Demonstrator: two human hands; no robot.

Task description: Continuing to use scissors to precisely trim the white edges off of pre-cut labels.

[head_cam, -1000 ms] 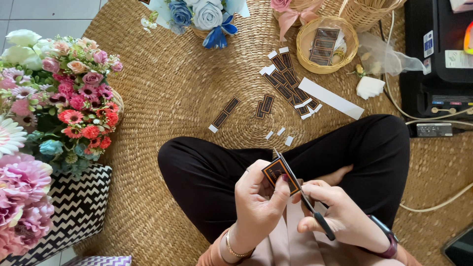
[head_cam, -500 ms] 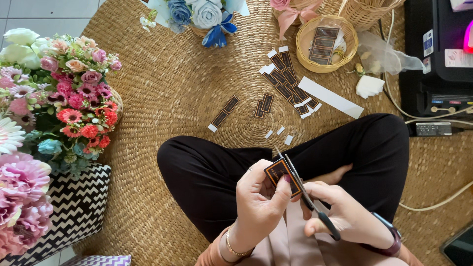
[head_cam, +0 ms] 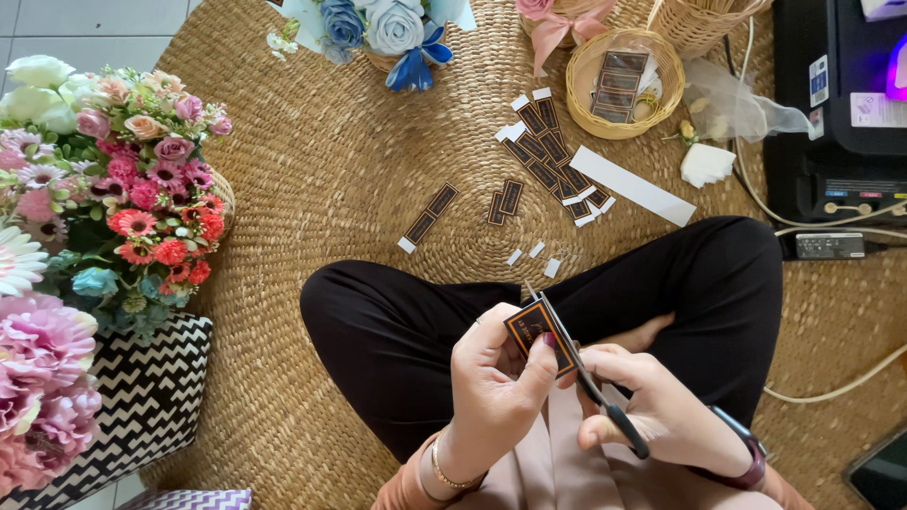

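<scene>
Small dark rectangular label with an orange border (head_cam: 540, 332), pinched between the left hand's (head_cam: 491, 397) thumb and fingers, meets black-handled scissors (head_cam: 590, 382) gripped by the right hand (head_cam: 661, 416); blades so near that thumb could nick it or cut crookedly

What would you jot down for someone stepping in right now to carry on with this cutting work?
Left hand: pinching a small dark label with an orange border.
Right hand: working scissors, blades at the label's edge.
Done: cut labels lie in a loose pile on the woven mat; more sit in the small round basket; white offcuts are scattered by the knees.
Left: the label in hand is not yet trimmed free.
</scene>
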